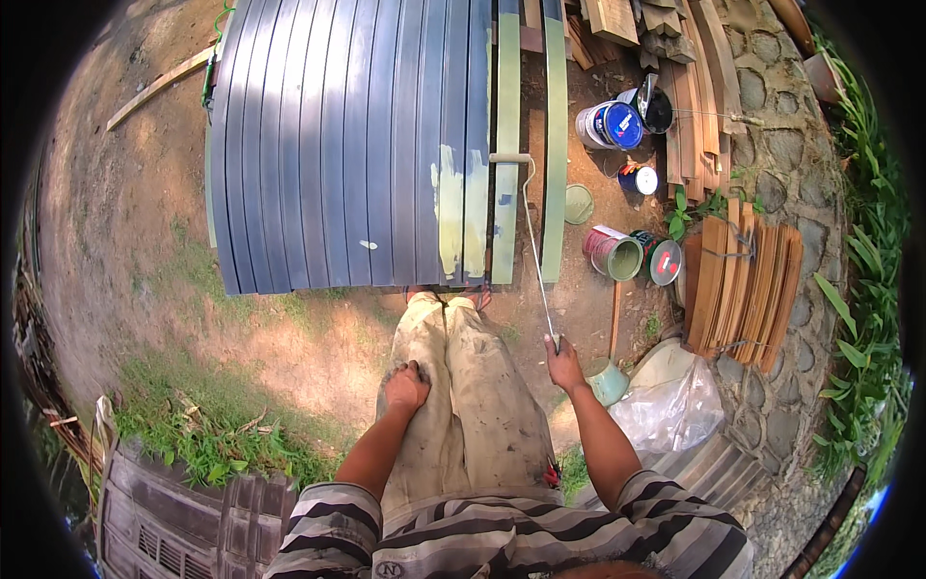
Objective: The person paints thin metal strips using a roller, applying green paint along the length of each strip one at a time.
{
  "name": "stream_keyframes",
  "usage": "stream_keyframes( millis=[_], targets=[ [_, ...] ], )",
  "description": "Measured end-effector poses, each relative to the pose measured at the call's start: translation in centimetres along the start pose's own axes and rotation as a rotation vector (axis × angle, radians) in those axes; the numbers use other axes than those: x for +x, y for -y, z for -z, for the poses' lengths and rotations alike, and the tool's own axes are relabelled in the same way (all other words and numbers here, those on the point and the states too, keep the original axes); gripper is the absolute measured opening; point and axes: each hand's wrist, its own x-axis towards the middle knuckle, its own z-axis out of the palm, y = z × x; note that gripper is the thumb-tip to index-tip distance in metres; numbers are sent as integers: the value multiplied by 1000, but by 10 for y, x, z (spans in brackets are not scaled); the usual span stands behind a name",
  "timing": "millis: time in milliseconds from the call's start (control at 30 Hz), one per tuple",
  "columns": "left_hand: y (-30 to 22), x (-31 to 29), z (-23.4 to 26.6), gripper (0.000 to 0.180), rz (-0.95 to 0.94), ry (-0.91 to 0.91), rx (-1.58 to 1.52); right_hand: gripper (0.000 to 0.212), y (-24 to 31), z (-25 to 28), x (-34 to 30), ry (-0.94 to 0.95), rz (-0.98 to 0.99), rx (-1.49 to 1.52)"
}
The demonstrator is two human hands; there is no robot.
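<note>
My right hand [563, 365] grips the end of a long-handled paint roller [509, 157], whose head rests on a pale green plank [506, 145]. A row of dark blue-grey planks [328, 145] lies side by side on the ground in front of me; some near the right carry patches of green paint. Closed in a loose fist, my left hand [405, 386] rests on my left thigh and holds nothing. I stand in pale, stained trousers just before the planks' near ends.
Open paint cans [615, 124] and a green-filled can [614, 255] with lids stand on the dirt at right. A bundle of thin wooden slats [743, 280] leans beside a stone wall. Timber offcuts lie at the top right; a plastic bag [666, 405] is near my right arm.
</note>
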Motion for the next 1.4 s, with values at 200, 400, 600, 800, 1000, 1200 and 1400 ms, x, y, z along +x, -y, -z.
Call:
stream_keyframes(
  millis=[200, 400, 600, 800, 1000, 1200, 1400],
  targets=[
    [-1, 1, -2, 42, -36, -4, 20, 61, -24, -3, -79, 73, -80, -71],
    [-4, 2, 7, 43, -17, 53, 84, 58, -31, -24, -114, -4, -15, -45],
    [-5, 6, 10, 43, -36, 66, 122, 54, -15, -18, -72, -88, 49, -48],
    [2, 8, 9, 42, -45, 47, 137, 67, -38, -16, -153, 166, -200, 1],
    [8, 12, 12, 41, -63, 31, 155, 48, -62, -50, -181, -26, -45, 68],
    [10, 15, 13, 42, -63, 70, 179, 61, 9, -29, -74, -160, 64, 31],
    [16, 17, 11, 43, -64, 68, 213, 65, 64, 6, -32, -36, 4, 98]
  ],
)
